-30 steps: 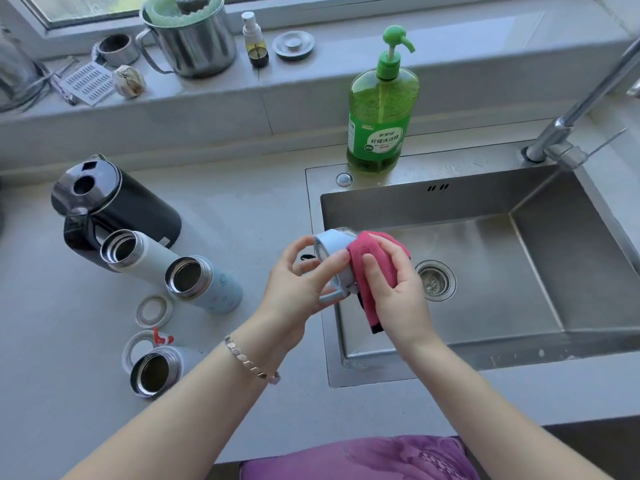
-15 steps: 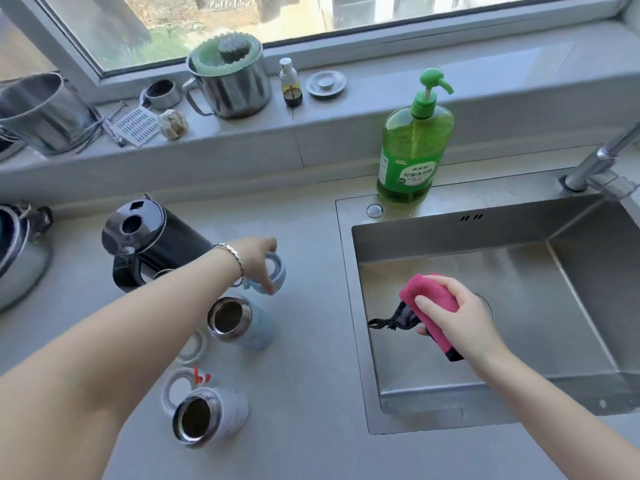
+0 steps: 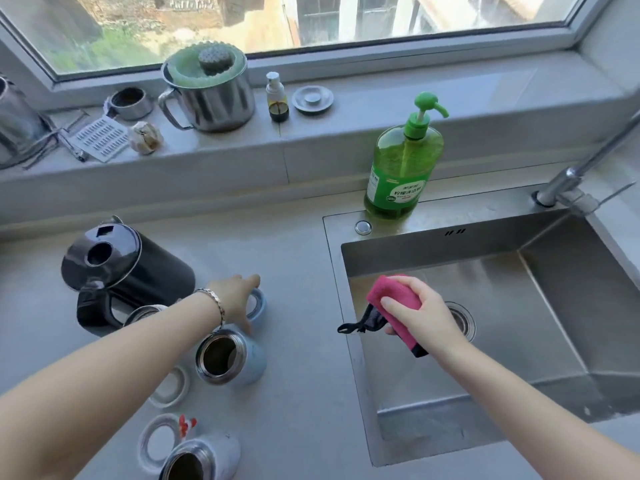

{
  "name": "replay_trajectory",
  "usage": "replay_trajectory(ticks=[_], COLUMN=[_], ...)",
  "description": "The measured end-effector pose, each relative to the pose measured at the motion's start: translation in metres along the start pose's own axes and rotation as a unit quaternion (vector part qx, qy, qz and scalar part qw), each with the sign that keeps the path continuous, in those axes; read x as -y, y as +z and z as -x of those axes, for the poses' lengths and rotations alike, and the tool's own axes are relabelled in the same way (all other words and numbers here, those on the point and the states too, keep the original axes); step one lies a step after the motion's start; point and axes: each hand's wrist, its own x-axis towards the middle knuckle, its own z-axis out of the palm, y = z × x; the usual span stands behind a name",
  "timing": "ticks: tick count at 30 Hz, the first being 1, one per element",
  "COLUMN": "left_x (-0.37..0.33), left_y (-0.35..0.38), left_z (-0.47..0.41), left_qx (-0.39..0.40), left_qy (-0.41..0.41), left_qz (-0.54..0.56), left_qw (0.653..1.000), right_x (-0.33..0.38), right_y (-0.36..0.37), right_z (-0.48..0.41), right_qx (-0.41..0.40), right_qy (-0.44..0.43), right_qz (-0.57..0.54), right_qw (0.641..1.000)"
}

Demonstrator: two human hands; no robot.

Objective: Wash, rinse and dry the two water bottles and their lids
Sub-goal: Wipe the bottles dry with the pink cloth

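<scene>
My left hand (image 3: 232,299) holds a pale blue bottle lid (image 3: 259,303) down at the counter, just behind a blue bottle (image 3: 239,360) that lies on its side with its open steel mouth toward me. A white bottle (image 3: 207,455) lies open at the bottom edge. A third steel mouth (image 3: 142,311) peeks out from under my left forearm. Two white rings (image 3: 172,388) (image 3: 156,442) lie flat between the bottles. Over the sink (image 3: 485,251), my right hand (image 3: 424,318) grips a folded pink cloth (image 3: 393,295) with a dark hanging loop.
A black kettle (image 3: 128,271) lies on the counter to the left of my hand. A green soap pump bottle (image 3: 403,168) stands at the sink's back left corner, and the faucet (image 3: 571,178) at the back right. The sill holds a steel pot (image 3: 211,98) and small items.
My left hand carried the blue lid from the sink edge leftward and down to the counter behind the blue bottle. The right hand stayed over the sink with the cloth.
</scene>
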Motion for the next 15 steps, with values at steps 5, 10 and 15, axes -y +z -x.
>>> replay_trajectory(ticks=[5,10,15], left_x=[-0.032,-0.098,-0.123], left_y=[-0.042,-0.113,-0.179], left_z=[0.015,0.013,-0.02], left_qx=[-0.064,-0.182,-0.216], left_qy=[0.033,0.075,0.007], left_qz=[0.029,0.031,0.155], left_qw=[0.997,0.98,0.964], right_x=[0.013,0.036,0.1], right_y=[-0.024,-0.084,-0.154], right_z=[-0.014,-0.054,-0.123], right_qx=[-0.028,-0.06,-0.104], right_qy=[-0.007,-0.01,-0.049], right_qz=[0.127,0.181,0.185], right_qw=[0.991,0.982,0.976])
